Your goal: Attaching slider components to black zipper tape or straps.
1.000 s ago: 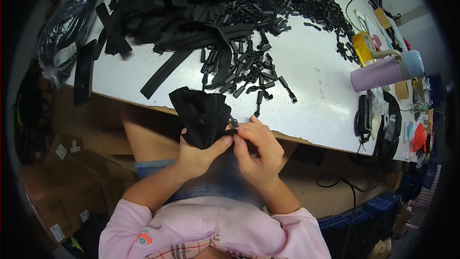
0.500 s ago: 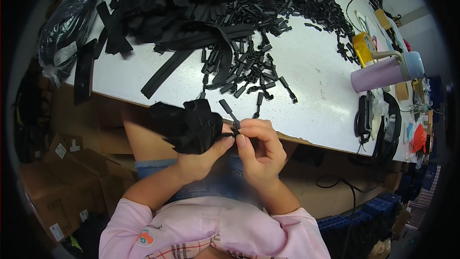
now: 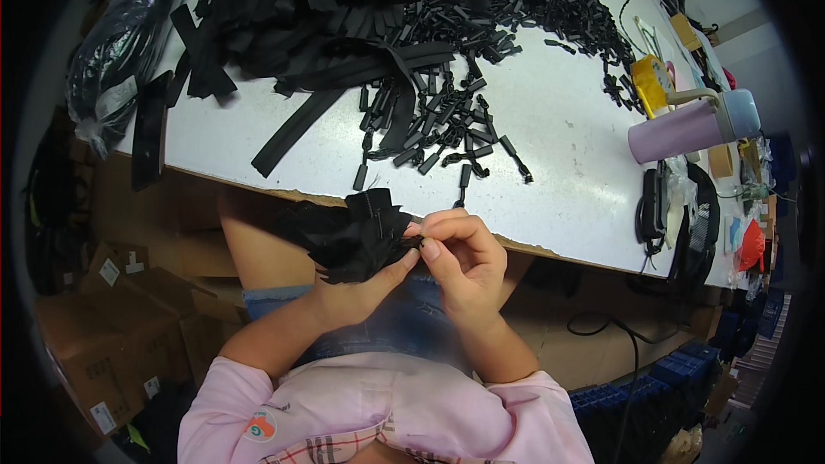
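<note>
My left hand is closed round a bunch of black fabric strips, their folded ends fanning up and to the left. My right hand meets it at the right end of the bunch, thumb and forefinger pinched on a small dark piece too small to make out. Both hands are over my lap, just off the table's front edge. Beyond them on the white table lies a loose cluster of black corded zipper pulls. One zipper pull lies near the edge, above my right hand.
Long black fabric strips are heaped at the back left, beside a large pile of zipper pulls. A lilac bottle lies on the right near a yellow object and a black pouch. Cardboard boxes stand lower left.
The zipper pull that stuck up between my fingers no longer shows there. The bunch has turned and dropped slightly, uncovering a pull on the table's edge. My right hand has barely moved.
</note>
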Available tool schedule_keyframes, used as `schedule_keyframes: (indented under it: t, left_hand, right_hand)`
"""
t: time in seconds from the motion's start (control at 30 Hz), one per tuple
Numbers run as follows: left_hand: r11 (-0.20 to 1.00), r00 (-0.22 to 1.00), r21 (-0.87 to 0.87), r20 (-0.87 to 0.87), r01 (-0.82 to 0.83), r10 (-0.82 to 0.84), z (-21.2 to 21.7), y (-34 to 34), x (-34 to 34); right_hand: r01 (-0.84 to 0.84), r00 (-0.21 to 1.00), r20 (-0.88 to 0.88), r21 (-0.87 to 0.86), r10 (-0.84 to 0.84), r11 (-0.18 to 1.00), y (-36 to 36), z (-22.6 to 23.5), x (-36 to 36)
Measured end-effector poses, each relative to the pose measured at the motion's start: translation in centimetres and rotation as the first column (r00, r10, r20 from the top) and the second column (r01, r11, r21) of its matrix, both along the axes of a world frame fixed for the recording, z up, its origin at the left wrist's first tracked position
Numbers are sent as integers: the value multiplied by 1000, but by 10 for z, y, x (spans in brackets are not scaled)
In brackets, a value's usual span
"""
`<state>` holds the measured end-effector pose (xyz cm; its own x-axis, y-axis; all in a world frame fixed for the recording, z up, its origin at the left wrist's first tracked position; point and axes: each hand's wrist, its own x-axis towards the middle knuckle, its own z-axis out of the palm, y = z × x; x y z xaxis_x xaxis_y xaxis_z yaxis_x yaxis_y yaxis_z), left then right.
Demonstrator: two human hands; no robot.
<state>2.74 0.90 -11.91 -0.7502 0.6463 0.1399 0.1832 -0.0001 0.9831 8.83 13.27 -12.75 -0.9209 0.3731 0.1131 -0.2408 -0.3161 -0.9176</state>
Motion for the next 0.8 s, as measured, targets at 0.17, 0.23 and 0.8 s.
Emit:
schedule_keyframes:
  t: [0.17, 0.23, 0.8]
  left_hand:
    - [994, 999, 100, 2, -32, 32, 0, 1, 1]
    - [992, 999, 118, 9, -54, 53, 1, 4, 2]
    - [992, 999, 119, -25, -43, 46, -4, 4, -7]
  right_hand:
    - [56, 998, -31, 29, -55, 998, -5, 4, 0]
    - [81, 996, -47, 21, -80, 996, -7, 0, 1]
    - [12, 1000, -8, 360, -10, 933, 7, 4, -2]
